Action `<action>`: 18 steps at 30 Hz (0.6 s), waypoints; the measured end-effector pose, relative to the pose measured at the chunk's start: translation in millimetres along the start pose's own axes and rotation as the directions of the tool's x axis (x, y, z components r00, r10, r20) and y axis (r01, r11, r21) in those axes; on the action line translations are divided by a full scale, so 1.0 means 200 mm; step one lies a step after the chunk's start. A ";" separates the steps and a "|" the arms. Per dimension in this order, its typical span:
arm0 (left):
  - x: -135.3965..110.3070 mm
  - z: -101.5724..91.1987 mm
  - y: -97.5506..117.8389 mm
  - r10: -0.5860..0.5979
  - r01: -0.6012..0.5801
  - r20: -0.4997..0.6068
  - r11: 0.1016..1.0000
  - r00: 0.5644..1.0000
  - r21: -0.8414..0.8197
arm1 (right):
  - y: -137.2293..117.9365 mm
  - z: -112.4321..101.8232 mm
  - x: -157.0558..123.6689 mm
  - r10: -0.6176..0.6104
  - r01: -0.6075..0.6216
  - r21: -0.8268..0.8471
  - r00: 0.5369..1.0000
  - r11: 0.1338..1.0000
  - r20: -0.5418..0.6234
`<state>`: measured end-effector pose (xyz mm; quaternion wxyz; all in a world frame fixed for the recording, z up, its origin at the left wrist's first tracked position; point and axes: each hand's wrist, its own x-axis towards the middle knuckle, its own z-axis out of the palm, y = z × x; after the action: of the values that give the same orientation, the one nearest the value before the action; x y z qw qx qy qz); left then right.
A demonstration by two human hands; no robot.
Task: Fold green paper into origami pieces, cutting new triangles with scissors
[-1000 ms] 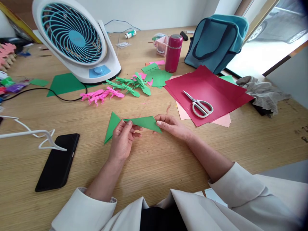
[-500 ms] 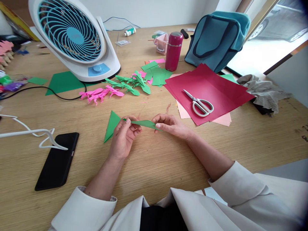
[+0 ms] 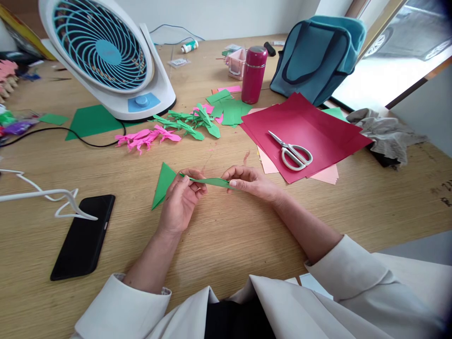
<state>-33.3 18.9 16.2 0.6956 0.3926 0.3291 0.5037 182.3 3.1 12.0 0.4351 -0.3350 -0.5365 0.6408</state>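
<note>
A folded green paper (image 3: pixel 163 183) lies partly on the wooden table, its left part a flat triangle. My left hand (image 3: pixel 181 200) pinches the paper near its middle. My right hand (image 3: pixel 250 182) pinches the right end, and the strip between the hands (image 3: pixel 211 181) is lifted and seen nearly edge-on. Both hands are closed on the paper.
A black phone (image 3: pixel 83 238) and a white cable (image 3: pixel 45 194) lie at the left. A fan (image 3: pixel 106 56) stands behind, with pink (image 3: pixel 144 138) and green folded pieces (image 3: pixel 189 123) before it. Scissors (image 3: pixel 291 151) rest on red sheets (image 3: pixel 303 132); a magenta bottle (image 3: pixel 253 75) and a teal bag (image 3: pixel 314 56) stand beyond.
The right part of the green paper has turned from lying flat and broad to a thin, nearly edge-on strip held between both hands. The hands stayed in about the same place.
</note>
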 end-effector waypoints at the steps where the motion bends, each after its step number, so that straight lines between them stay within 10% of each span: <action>1: 0.00 0.00 0.00 0.002 -0.002 0.007 1.000 1.000 0.001 | 0.00 0.00 0.00 -0.001 0.001 0.004 1.000 1.000 0.000; 18: 0.00 0.01 0.01 0.011 -0.012 0.018 0.999 1.000 0.043 | -0.01 -0.01 -0.01 0.004 -0.002 -0.047 1.000 0.999 0.031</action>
<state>-32.9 18.9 18.6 0.6871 0.4137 0.3314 0.4968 185.0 2.9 13.3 0.4176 -0.3359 -0.5578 0.6338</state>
